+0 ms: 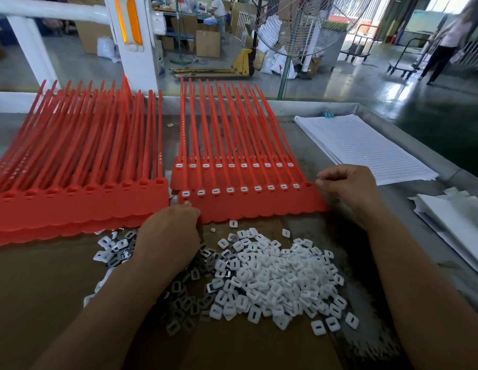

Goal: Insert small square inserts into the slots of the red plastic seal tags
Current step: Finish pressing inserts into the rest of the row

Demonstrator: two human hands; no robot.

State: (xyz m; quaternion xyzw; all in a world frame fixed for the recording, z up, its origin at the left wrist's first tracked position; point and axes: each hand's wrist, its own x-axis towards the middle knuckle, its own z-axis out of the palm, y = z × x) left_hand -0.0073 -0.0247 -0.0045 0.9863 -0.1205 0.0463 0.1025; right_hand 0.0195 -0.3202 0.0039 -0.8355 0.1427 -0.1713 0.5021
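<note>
Two strips of red seal tags (248, 201) lie stacked in the middle of the table, white inserts seated in nearly every slot. The rightmost slot (308, 185) of the front strip shows red. My right hand (347, 186) hovers at that end with fingertips pinched together; what they hold is too small to tell. My left hand (169, 231) grips the front strip's near left edge. A pile of white square inserts (275, 279) lies in front of the strips. A second batch of red tags (80, 201) with bare slots lies to the left.
A clipped stack of lined paper (366, 148) lies at the far right, and folded white bags (456, 222) lie at the right edge. Brown cardboard (45, 289) covers the near table. A raised metal rim (286, 106) runs along the far side.
</note>
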